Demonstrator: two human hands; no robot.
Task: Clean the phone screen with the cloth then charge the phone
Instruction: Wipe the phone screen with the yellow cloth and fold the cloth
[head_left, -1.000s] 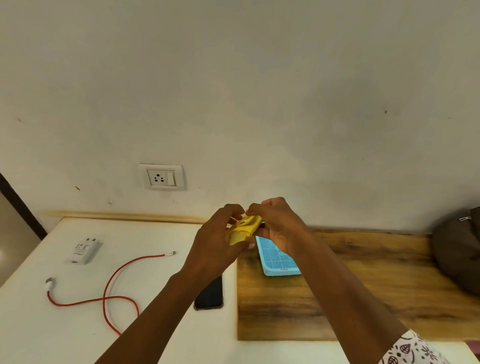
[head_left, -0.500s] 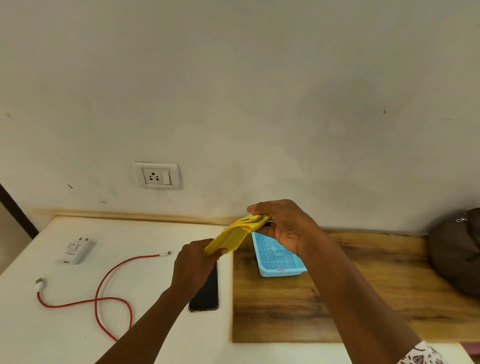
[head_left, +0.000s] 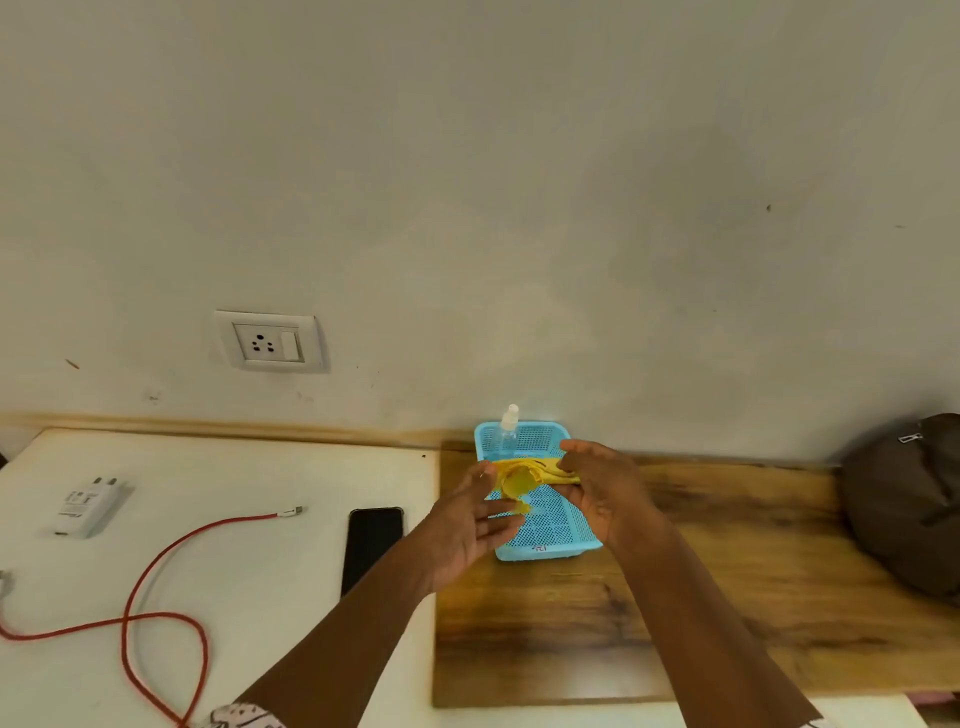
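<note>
At frame centre, the crumpled yellow cloth (head_left: 525, 475) sits over the blue perforated plastic basket (head_left: 550, 525). The left hand (head_left: 467, 525) is spread, holding nothing; the right hand (head_left: 597, 488) touches the cloth with relaxed fingers. The flat black phone (head_left: 371, 545) lies just left.

Your cloth (head_left: 524, 475) is soft yellow fabric, all crumpled. The basket (head_left: 550, 525) is blue plastic full of tiny holes. Your phone (head_left: 371, 545) has a black, shiny face. The worktop (head_left: 234, 467) is smooth and white, and the board (head_left: 727, 571) is brown wood with dark streaks. The charger (head_left: 88, 506) is white plastic.
</note>
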